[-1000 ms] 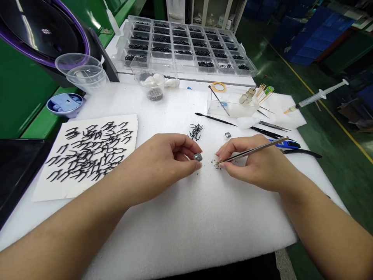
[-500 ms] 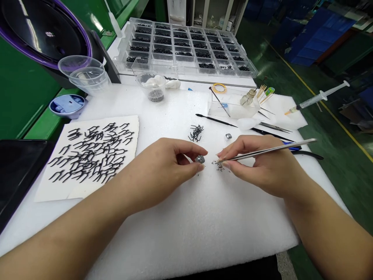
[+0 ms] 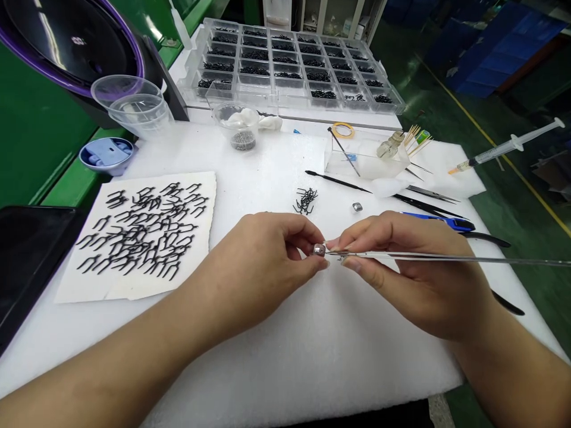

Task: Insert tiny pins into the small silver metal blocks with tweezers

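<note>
Between thumb and fingertips, my left hand (image 3: 272, 261) pinches a small shiny silver-grey metal piece (image 3: 319, 249) just above the white foam surface. My right hand (image 3: 401, 255) is closed on a pair of metal tweezers (image 3: 428, 257), whose tips reach the right side of that piece; whether they grip something tiny there I cannot tell. Behind my fingers lies a small heap of black bent pieces (image 3: 306, 201). A similar silver piece (image 3: 357, 207) rests on the foam beyond my right hand.
At left, a white card (image 3: 134, 238) holds rows of black forked pieces. A clear compartment box (image 3: 294, 65) of black parts stands at the back. To the right are a syringe (image 3: 508, 145), a blue-handled tool (image 3: 446, 221) and a clear tray (image 3: 366, 163). A cup of grey beads (image 3: 243, 139) stands behind.
The tweezers' tips have moved left from the tiny bits on the foam to the silver piece, and the tweezers now lie flatter. My hands are closer together. The view has shifted slightly.
</note>
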`<state>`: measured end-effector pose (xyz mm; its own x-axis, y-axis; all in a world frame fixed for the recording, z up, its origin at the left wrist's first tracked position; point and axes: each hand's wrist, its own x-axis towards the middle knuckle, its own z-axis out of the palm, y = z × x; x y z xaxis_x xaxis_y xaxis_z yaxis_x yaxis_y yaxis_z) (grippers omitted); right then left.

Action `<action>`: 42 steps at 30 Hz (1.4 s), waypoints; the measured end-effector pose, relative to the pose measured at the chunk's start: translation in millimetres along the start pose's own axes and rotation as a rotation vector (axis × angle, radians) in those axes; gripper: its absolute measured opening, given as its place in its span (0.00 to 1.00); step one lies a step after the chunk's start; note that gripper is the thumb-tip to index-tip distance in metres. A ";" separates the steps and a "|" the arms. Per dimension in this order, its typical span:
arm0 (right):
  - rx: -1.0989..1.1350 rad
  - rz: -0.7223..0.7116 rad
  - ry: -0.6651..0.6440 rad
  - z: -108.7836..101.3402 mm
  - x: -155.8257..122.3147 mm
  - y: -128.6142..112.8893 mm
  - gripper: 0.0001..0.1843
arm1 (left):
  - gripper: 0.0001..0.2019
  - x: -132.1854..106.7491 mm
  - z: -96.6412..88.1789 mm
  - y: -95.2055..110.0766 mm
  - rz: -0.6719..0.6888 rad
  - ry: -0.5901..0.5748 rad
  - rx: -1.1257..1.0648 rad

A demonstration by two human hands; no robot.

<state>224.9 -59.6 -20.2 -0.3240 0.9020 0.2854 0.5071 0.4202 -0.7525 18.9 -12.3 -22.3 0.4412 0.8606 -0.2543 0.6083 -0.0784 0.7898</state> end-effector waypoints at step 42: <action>-0.104 -0.006 -0.112 -2.3 1.8 0.9 0.04 | 0.08 -0.6 -0.5 4.1 -0.019 -0.001 0.093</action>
<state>226.6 -57.4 -19.0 -0.4116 0.8851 0.2171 0.5829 0.4388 -0.6838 20.8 -12.8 -18.6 0.4293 0.8620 -0.2696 0.6756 -0.1084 0.7293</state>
